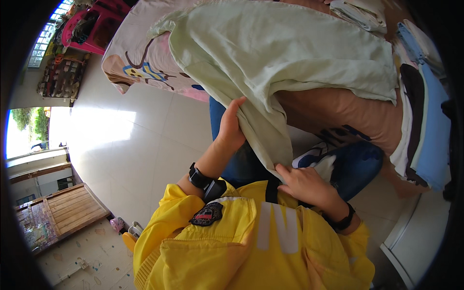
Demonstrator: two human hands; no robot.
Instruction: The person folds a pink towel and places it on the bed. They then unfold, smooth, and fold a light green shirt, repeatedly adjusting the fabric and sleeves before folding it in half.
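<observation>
A pale green garment (290, 48) lies spread over the table in front of me; I cannot tell whether it is a shirt or trousers. One long narrow part of it, like a sleeve or a leg, hangs off the near edge toward my lap. My left hand (231, 128) grips the left edge of this part, thumb on top and the other fingers hidden beneath. Lower down, my right hand (307, 183) pinches the same part close to its end. The cloth between both hands is drawn fairly straight.
A brown cover (338, 113) and a patterned cloth (145, 60) drape the table. Folded clothes (360, 14) sit at the far right, and blue, white and dark clothes (430, 130) hang over the right edge. A pink chair (99, 29) and a shoe rack (62, 77) stand far left.
</observation>
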